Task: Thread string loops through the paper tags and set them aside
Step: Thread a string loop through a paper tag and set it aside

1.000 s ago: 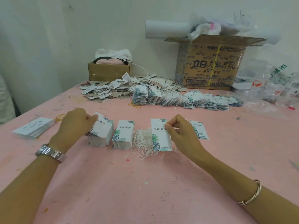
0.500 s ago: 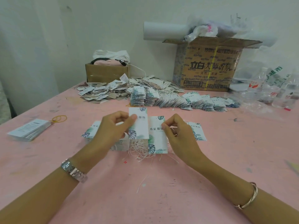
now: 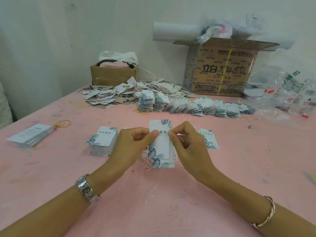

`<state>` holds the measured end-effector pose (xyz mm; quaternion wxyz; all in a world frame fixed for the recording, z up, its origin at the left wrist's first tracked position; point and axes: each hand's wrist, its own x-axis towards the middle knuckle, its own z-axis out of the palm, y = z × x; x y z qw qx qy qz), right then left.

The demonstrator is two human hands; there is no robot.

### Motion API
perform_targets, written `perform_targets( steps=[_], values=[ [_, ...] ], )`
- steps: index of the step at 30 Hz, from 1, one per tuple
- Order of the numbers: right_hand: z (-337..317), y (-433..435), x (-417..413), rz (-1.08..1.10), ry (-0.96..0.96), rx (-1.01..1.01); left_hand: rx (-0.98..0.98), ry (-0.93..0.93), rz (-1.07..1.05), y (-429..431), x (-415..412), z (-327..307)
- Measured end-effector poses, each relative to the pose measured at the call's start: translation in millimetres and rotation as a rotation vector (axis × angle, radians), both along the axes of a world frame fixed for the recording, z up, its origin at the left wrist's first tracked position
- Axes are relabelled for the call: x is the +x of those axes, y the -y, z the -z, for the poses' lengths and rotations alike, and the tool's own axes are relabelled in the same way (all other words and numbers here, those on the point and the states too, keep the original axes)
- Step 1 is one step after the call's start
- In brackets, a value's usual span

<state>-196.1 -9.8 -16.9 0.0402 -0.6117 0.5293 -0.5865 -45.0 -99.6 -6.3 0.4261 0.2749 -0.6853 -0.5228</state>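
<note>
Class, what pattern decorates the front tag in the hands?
Blue-green leaves on the white tag; head view.

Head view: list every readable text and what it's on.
"服饰": front held tag
"立白 大师香氛": large carton
"超市": plastic bag
"服饰" ends the tag stack title; its first characters are blurred.
Too small or blurred: leaflet stack, rear held tag bottom print, carton numbers.

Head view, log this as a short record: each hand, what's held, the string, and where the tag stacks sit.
left hand: pinches the overlapped tags at their left edge
right hand: pinches their right edge
string pile: on the table, behind the held tags
tag stack: beside the left hand
fanned tags: row farther back
</note>
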Motion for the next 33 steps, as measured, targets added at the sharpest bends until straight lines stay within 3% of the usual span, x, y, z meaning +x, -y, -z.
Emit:
perform_targets(
  steps=[9, 33],
  values=[
    [2, 1, 0, 0.039, -0.035, -0.016, 0.204, -0.114, 0.053, -7, 2, 0],
    [5, 3, -1, 0.040, -0.031, -0.030, 0.227, -0.154, -0.043, -14, -1, -2]
  ],
)
